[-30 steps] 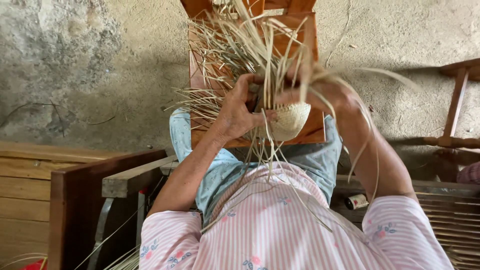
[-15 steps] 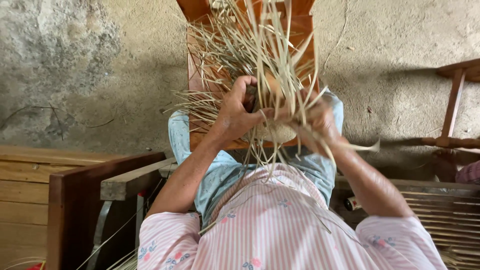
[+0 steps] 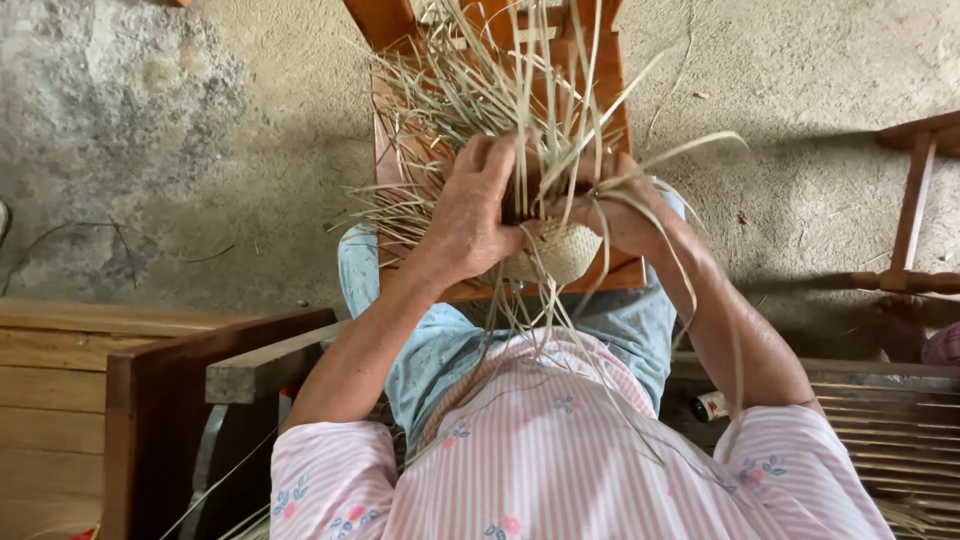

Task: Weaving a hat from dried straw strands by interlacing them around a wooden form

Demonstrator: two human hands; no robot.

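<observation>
So we count two hands in there, left hand [image 3: 470, 215] and right hand [image 3: 620, 210], both on one small woven basket [image 3: 560, 255]. The loose straw strands [image 3: 480, 90] are way too many for us to count. One orange wooden chair [image 3: 400, 25] underneath, one small bottle [image 3: 710, 405] by the right arm, one wooden bench [image 3: 160, 380] on the left.

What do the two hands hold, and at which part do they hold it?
Both hands, left hand and right hand, hold a half-woven straw basket at its upper edge, where the loose straw strips fan out.
</observation>
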